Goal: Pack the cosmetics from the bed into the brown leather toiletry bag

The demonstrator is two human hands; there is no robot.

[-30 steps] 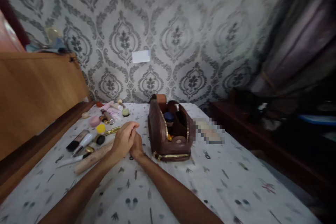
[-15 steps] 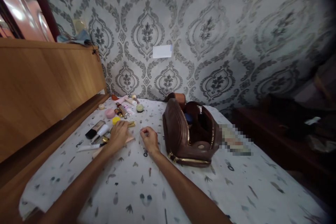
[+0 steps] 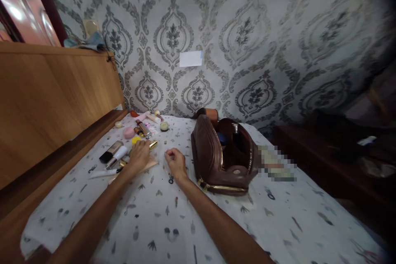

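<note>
My left hand (image 3: pixel 140 156) is closed round a gold tube (image 3: pixel 153 144), whose shiny end sticks out past the fingers, tilted up to the right. Under and beside that hand lie a flat peach-coloured item (image 3: pixel 151 163) and a yellow round item (image 3: pixel 135 140), both partly covered. My right hand (image 3: pixel 177 164) hovers low over the cloth with thumb and fingers curled together; whatever may be in them is hidden. To its right, a brown zip bag (image 3: pixel 202 154) stands unzipped, with a dark blue item (image 3: pixel 221 138) inside.
Left of my hands lie a black-capped bottle (image 3: pixel 111 152), a white tube (image 3: pixel 102 174), a pink jar (image 3: pixel 129 133) and several other cosmetics. A green jar (image 3: pixel 164 126) sits further back. A brown cylinder (image 3: pixel 211 115) stands behind the bag. Patterned cloth (image 3: pixel 154 222) covers the surface.
The gold tube has tilted, its free end now angled upward in my left hand. My right hand has barely moved. The view has shifted slightly.
</note>
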